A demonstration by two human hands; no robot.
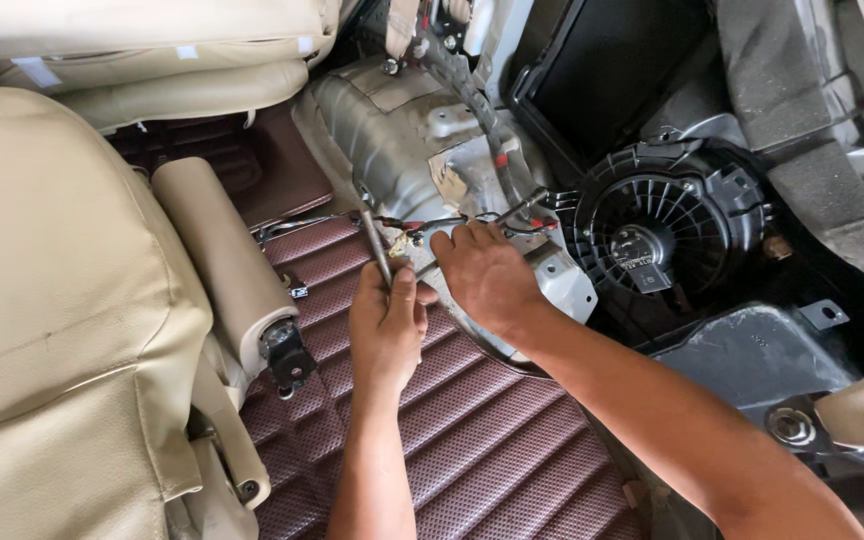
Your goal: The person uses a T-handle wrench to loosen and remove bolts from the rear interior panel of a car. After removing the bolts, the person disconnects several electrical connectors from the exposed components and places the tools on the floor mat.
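Observation:
I am looking down into a car footwell. My left hand (386, 322) is shut on a slim metal tool (375, 243) whose shaft points up toward a cluster of red and black wires (422, 222). My right hand (487, 275) lies palm down just right of it, fingers resting on a silver metal bracket (572, 285) and touching the wires. The wires run along the edge of a grey metal tunnel cover (382, 140). What the tool's tip meets is too small to make out.
A black round blower fan (652, 235) sits right of my hands. A beige seat (62, 300) and its armrest (217, 255) fill the left. A maroon ribbed floor mat (492, 440) lies below. Black trim and ducting crowd the upper right.

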